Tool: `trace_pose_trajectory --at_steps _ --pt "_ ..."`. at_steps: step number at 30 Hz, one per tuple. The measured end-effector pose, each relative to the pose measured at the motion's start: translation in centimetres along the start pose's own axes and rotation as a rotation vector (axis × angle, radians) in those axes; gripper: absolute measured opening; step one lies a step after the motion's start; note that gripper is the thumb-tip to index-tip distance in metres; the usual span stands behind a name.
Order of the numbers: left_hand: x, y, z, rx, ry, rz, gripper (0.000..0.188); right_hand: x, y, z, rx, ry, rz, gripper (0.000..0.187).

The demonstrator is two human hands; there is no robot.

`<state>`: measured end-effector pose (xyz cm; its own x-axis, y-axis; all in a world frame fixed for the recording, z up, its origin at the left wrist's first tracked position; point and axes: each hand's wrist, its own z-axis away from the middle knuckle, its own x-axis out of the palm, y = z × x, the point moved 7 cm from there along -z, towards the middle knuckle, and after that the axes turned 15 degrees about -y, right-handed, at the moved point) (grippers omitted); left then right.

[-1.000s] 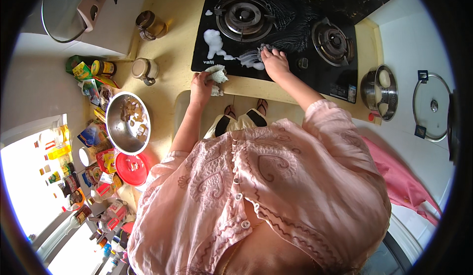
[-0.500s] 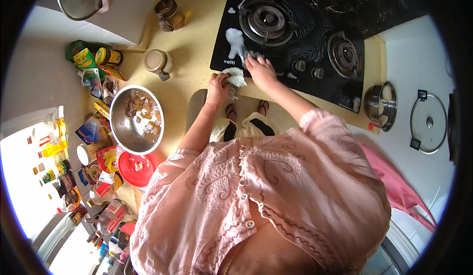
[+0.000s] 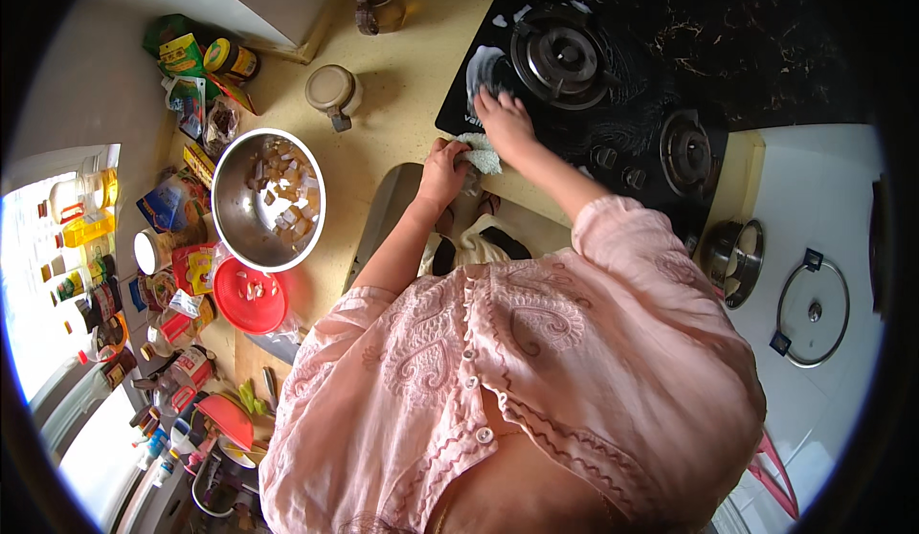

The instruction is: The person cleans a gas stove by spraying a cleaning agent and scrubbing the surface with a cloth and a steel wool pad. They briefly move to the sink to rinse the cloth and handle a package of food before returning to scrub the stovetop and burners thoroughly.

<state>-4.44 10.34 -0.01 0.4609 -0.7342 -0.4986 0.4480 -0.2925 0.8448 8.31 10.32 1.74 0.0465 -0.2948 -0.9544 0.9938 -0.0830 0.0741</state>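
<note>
My right hand [image 3: 504,124] lies on the front left corner of the black glass gas hob [image 3: 627,103], fingers stretched out and slightly apart. White foam [image 3: 485,63] is smeared on the glass just beyond those fingertips. Whether anything thin lies under the fingers is hidden. At the hob's front edge my left hand [image 3: 444,172] is closed on a pale, crumpled cloth [image 3: 482,154]. The left burner [image 3: 563,58] stands right of the foam, with smaller foam spots behind it.
A steel bowl [image 3: 228,211] of pale and brown cubed pieces sits left on the counter, a red lid [image 3: 251,316] bearing small white pieces beside it. Two glass jars [image 3: 331,90] stand farther back. Packets and bottles [image 3: 177,204] line the left wall; a steel pot [image 3: 745,264] sits right.
My right hand has moved a little over the foam, which is now spread into a thinner smear. The left hand keeps the cloth at the edge. The whole view has shifted and turned.
</note>
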Motion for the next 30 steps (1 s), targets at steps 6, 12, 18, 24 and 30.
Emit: trace_pose_trajectory --at_steps 6,12,18,24,30 --pt "-0.1 0.4 -0.2 -0.014 -0.014 0.046 0.026 -1.4 1.6 -0.4 -0.008 -0.052 -0.071 0.035" --pt "-6.0 0.1 1.1 -0.089 0.172 -0.01 0.026 0.6 -0.9 2.3 -0.124 -0.074 -0.089 0.035" --pt "-6.2 -3.8 0.7 -0.115 0.229 -0.102 0.026 -1.2 -0.7 -0.6 -0.057 -0.066 0.01 0.037" --pt "-6.2 -3.7 1.1 -0.114 0.266 -0.093 0.028 0.5 -1.3 1.0 -0.119 -0.031 0.022 0.033" --pt "-6.1 -4.0 0.6 -0.112 0.223 -0.093 0.028 -0.5 -1.3 -3.0 0.018 -0.103 -0.026 0.032"
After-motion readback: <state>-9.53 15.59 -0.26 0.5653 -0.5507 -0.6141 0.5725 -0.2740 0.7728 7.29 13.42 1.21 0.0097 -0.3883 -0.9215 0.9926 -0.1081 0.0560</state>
